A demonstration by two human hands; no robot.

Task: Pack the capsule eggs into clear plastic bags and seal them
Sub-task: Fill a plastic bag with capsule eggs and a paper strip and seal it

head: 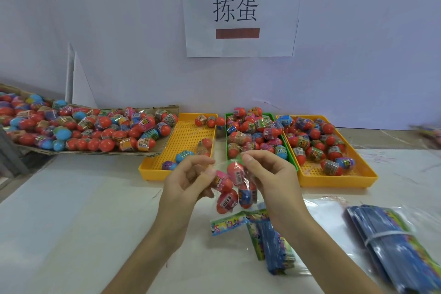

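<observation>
surface [71, 210]: bare stretch front-left
hands: left hand [188, 181] and right hand [269, 174] pinch the clear bag [235, 188] top — capsule eggs [226, 201] inside
green tray [292, 157]: heaped eggs — yellow trays [152, 169] alongside

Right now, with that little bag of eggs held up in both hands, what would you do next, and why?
Probably press the bag's mouth closed. The clear bag already holds several capsule eggs, and the left hand and right hand pinch its top edge, so sealing looks next.
</observation>
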